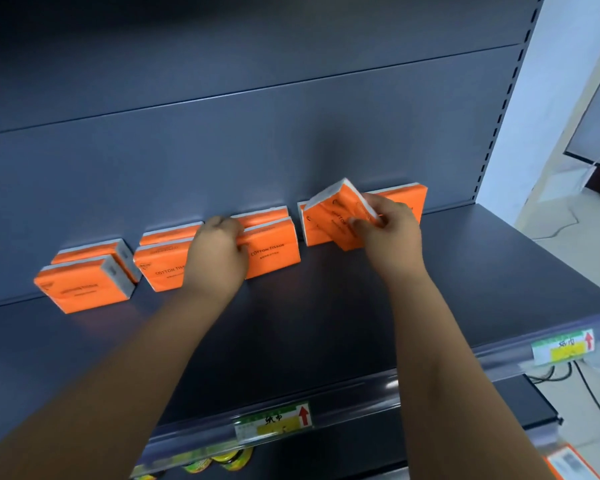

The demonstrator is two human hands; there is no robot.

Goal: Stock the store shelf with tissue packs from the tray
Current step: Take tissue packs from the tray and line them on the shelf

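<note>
From the head camera, the right hand (388, 230) is closed on a tilted tissue pack (340, 216), fingers curled over its orange front and thumb on its near side. The pack leans with its white top edge raised toward the shelf's back wall, and its lower corner rests on the shelf (326, 323) near the back edge. It stands just in front of an upright pack (314, 230) and partly covers it. Behind the right hand, another pack (406, 199) stands against the back panel (257, 133), toward the shelf's right end.

The left hand (219, 251) is curled with knuckles up, pressing on the front of a pair of packs (274, 252) that stand one behind the other near the middle of the back edge. Whether its fingers actually clamp a pack or only rest against it cannot be told. Just to its left another pair (160, 265) stands, touching the hand's side. Farther left, well apart, a third pair (84, 285) sits slightly turned, its white end showing.

All packs are orange with "COTTON TISSUE" printed on them. The front half of the shelf is bare dark metal. Along the front edge runs a clear price rail (361, 396) holding a green and yellow label (274, 422) with a red arrow, and a second label (563, 346) near the right corner. The tray is out of view.
</note>
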